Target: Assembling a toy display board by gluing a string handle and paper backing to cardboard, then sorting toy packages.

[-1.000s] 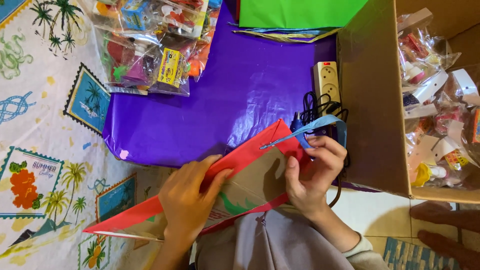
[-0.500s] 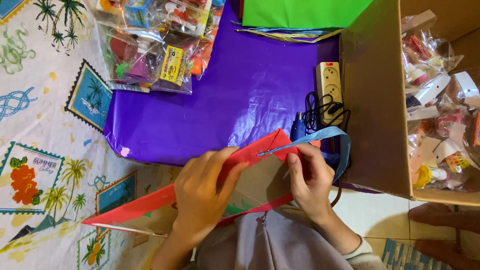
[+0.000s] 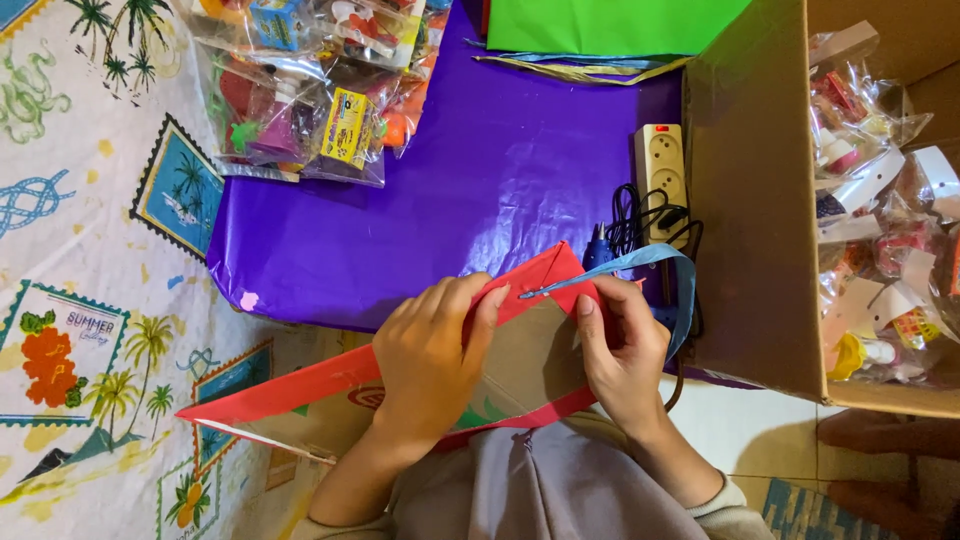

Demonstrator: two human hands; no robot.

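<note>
Cardboard box (image 3: 760,200) of bagged toys (image 3: 880,200)

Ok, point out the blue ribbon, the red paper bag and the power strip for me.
blue ribbon (image 3: 640,262): head view, on the flat band arching right of the bag's corner.
red paper bag (image 3: 300,385): head view, on its red upper edge, left of the hands.
power strip (image 3: 662,170): head view, on its cream top face.
</note>
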